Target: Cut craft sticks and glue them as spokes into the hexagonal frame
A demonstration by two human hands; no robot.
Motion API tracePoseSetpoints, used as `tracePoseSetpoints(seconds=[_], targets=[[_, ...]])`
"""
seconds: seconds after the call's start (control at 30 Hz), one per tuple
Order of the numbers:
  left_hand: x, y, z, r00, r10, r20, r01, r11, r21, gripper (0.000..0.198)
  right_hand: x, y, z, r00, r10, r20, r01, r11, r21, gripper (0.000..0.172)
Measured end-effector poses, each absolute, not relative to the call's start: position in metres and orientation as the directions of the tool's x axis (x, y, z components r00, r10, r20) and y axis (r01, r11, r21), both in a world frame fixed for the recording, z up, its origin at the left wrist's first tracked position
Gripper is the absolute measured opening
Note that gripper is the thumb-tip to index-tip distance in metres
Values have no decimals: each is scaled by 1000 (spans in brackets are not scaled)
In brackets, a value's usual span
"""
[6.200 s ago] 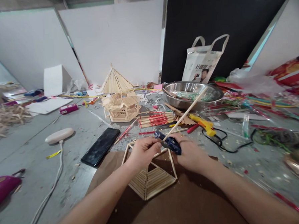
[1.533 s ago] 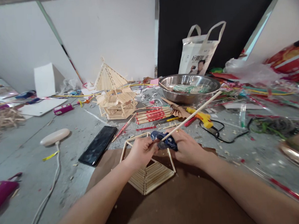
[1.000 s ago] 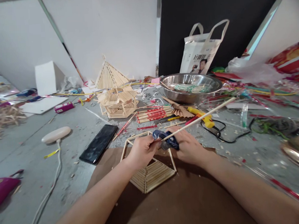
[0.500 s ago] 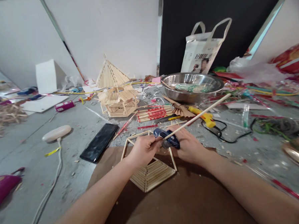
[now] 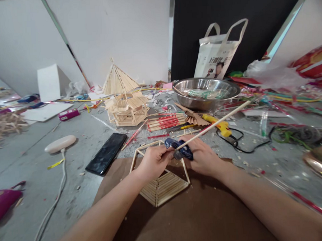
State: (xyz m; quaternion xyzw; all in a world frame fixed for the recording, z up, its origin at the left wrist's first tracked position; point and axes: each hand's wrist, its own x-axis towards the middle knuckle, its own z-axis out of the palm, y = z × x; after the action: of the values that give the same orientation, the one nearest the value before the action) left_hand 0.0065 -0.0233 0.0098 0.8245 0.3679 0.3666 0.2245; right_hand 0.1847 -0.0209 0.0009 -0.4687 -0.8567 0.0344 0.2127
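Note:
My left hand (image 5: 152, 161) pinches the near end of a long thin wooden stick (image 5: 217, 119) that slants up to the right. My right hand (image 5: 202, 157) is wrapped round a blue-handled cutting tool (image 5: 178, 150) whose jaws meet the stick close to my left fingers. Both hands hover over a six-sided frame of wooden sticks (image 5: 161, 187) that lies on a brown cardboard sheet (image 5: 187, 219).
A black phone (image 5: 107, 153) lies to the left, a white oval device with a cable (image 5: 60, 143) beyond it. Further back stand a stick pavilion model (image 5: 126, 109), a stick roof (image 5: 118, 80), red-wrapped chopsticks (image 5: 165, 122), a yellow glue gun (image 5: 219, 126), a steel bowl (image 5: 205, 93) and a paper bag (image 5: 218, 56).
The stick's far end has swung lower and more to the right than at the earliest frame. Both hands stay in the same place over the frame.

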Motion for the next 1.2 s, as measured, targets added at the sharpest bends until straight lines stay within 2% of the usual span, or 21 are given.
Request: tracePoseSetpoints(seconds=[0.2, 0.53, 0.83, 1.2], targets=[[5, -24, 10, 461, 771, 439, 454, -630, 630, 16, 184, -23, 3, -464, 834, 299, 805, 537, -251, 45], [5, -23, 8, 458, 788, 411, 452, -605, 655, 15, 185, -22, 0, -460, 818, 345, 795, 552, -249, 45], [4, -21, 7, 459, 804, 379, 486, -584, 650, 16, 186, -22, -1, -454, 834, 315, 811, 532, -241, 45], [3, -21, 7, 486, 785, 385, 505, -612, 609, 21, 184, -23, 3, -454, 842, 292, 805, 528, -272, 44]])
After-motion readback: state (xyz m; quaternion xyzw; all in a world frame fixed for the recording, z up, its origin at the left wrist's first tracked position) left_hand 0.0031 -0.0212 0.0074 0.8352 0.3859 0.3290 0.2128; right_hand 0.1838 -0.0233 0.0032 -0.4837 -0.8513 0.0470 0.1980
